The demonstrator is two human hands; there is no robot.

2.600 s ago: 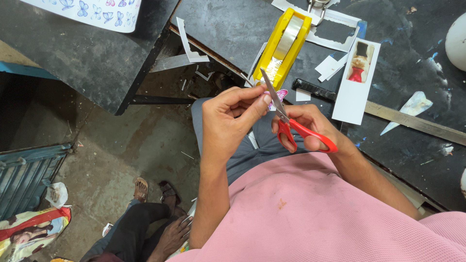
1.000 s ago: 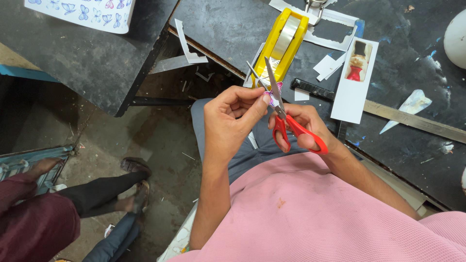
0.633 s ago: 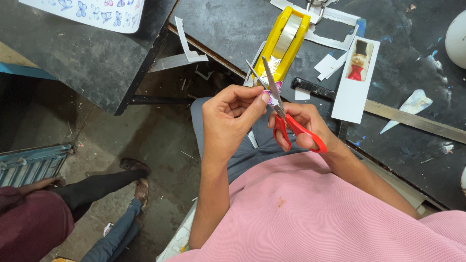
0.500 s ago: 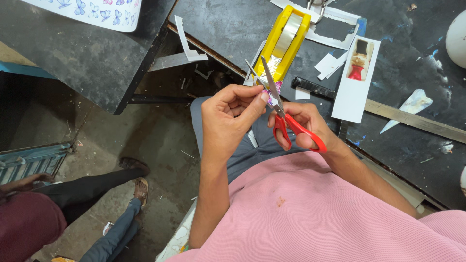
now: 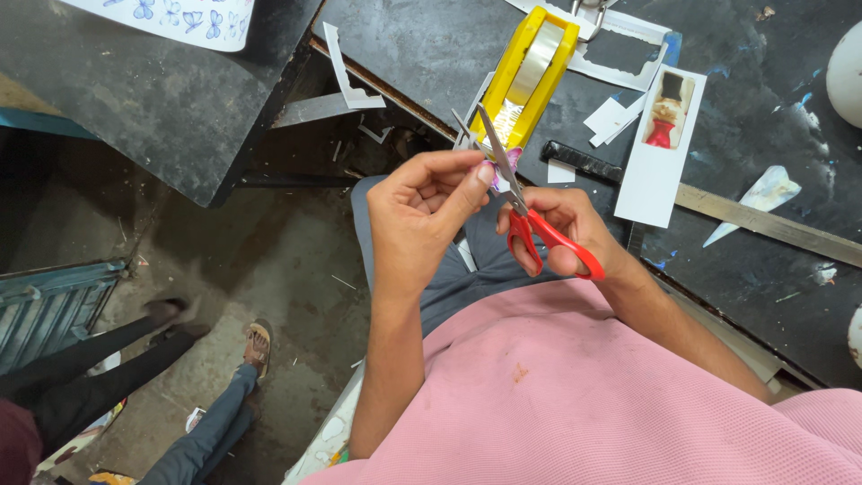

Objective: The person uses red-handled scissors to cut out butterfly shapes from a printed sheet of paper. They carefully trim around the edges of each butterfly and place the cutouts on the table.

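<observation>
My left hand point(image 5: 422, 202) pinches a tiny pink and purple paper cutout point(image 5: 503, 166) between thumb and fingertips, above my lap. Red-handled scissors point(image 5: 530, 220) sit in my right hand point(image 5: 566, 229), with fingers through the loops. Their metal blades are parted and point up and to the left around the cutout. Both hands are close together in front of the black table's edge.
On the black table point(image 5: 772, 135) lie a yellow tape dispenser point(image 5: 530, 76), a white card with a small picture point(image 5: 660, 153), a metal ruler point(image 5: 772, 224) and paper scraps. A second dark table point(image 5: 162, 99) stands at left. Other people's legs and feet point(image 5: 215, 395) are on the floor.
The scissor blades have gone from nearly shut to parted around the cutout. Both hands stay in place. The people on the floor at lower left have shifted.
</observation>
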